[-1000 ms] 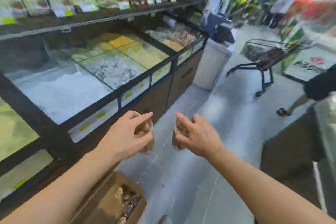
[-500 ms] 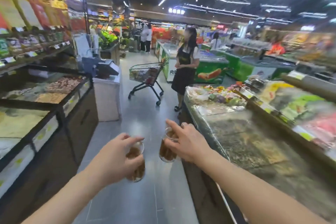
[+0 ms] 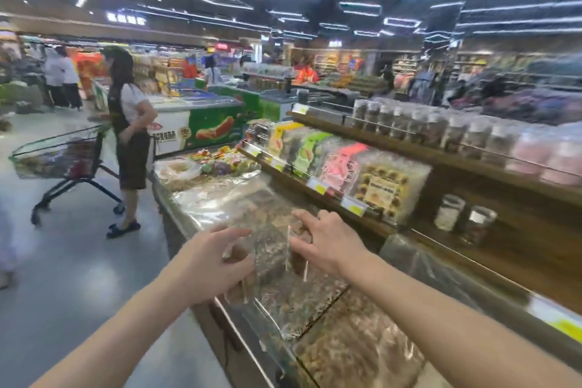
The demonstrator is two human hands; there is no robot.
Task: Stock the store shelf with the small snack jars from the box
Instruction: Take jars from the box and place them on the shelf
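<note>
View has swung right, onto the shelf.
We grip two jars: left hand closed on one jar, right hand on another.

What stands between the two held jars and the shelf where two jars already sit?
Nothing visible: the left hand and right hand carry jars over the covered bulk bins; beyond lies open shelf.

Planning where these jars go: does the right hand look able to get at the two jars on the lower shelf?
Probably yes: the right hand, holding a jar, has open space toward the two jars on the lower shelf.
</note>
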